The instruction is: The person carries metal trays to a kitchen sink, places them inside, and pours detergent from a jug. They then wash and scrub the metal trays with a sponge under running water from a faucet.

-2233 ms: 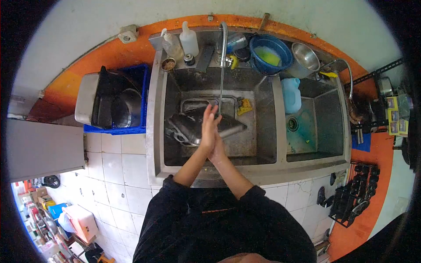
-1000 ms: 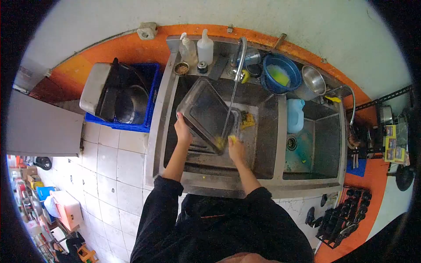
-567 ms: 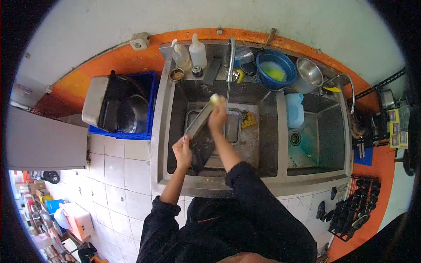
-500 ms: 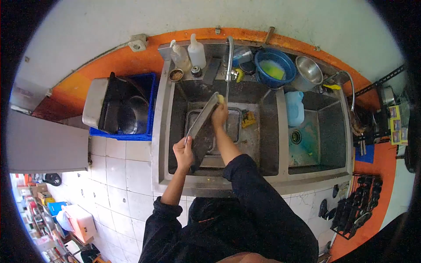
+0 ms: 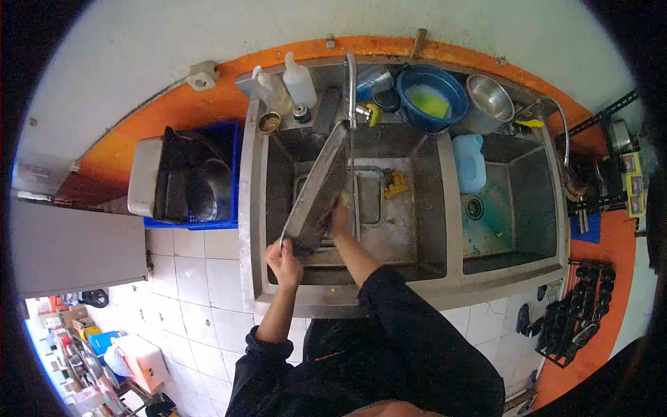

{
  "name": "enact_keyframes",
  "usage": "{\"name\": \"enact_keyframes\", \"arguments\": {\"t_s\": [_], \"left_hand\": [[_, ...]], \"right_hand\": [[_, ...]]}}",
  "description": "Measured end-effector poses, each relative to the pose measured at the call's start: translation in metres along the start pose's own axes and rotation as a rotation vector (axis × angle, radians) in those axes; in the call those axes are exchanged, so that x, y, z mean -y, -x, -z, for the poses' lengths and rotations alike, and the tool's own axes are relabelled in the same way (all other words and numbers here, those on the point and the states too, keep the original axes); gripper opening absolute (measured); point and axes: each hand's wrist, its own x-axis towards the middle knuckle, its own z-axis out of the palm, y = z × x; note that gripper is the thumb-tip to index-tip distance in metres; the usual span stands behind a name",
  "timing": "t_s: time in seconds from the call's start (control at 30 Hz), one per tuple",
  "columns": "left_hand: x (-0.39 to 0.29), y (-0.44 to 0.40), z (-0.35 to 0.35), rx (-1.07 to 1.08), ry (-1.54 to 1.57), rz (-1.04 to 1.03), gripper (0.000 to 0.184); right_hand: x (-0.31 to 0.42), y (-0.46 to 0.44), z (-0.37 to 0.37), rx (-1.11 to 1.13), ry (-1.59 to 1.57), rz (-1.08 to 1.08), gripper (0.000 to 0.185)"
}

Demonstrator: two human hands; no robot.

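A metal tray point(image 5: 314, 191) is tilted on edge over the left sink basin point(image 5: 427, 208), its top end by the faucet point(image 5: 351, 90). My left hand point(image 5: 284, 263) is closed on the tray's lower left corner. My right hand point(image 5: 340, 217), slightly blurred, is closed round a small yellow sponge point(image 5: 344, 198) against the right face of the tray. Water runs down from the faucet beside the tray. Another tray point(image 5: 373, 198) lies on the basin floor, with a yellow cloth point(image 5: 396, 185) to its right.
Behind the basin stand two pump bottles point(image 5: 299, 80), a blue bowl of suds point(image 5: 431, 97) and a steel pot point(image 5: 490, 97). A light blue jug point(image 5: 469, 163) is in the right basin. To the left, a blue crate point(image 5: 236, 174) holds pans.
The tray has risen towards the faucet, its lower end still in my left hand. My right hand has moved from the tray's top end down along its right face with the sponge.
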Motion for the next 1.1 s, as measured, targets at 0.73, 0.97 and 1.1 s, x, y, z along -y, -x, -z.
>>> {"name": "enact_keyframes", "arguments": {"t_s": [0.73, 0.97, 1.1], "left_hand": [[0.23, -0.037, 0.033, 1.576, -1.15, -0.426, 0.042], [0.257, -0.053, 0.029, 1.592, -1.737, 0.345, 0.022], [0.225, -0.066, -0.037, 1.367, -1.385, 0.413, 0.028]], "right_hand": [[0.03, -0.182, 0.29, -0.462, 0.87, -0.019, 0.053], [0.089, -0.139, 0.205, -0.024, 1.634, -0.046, 0.04], [0.11, -0.129, 0.158, -0.225, 1.958, -0.096, 0.043]]}}
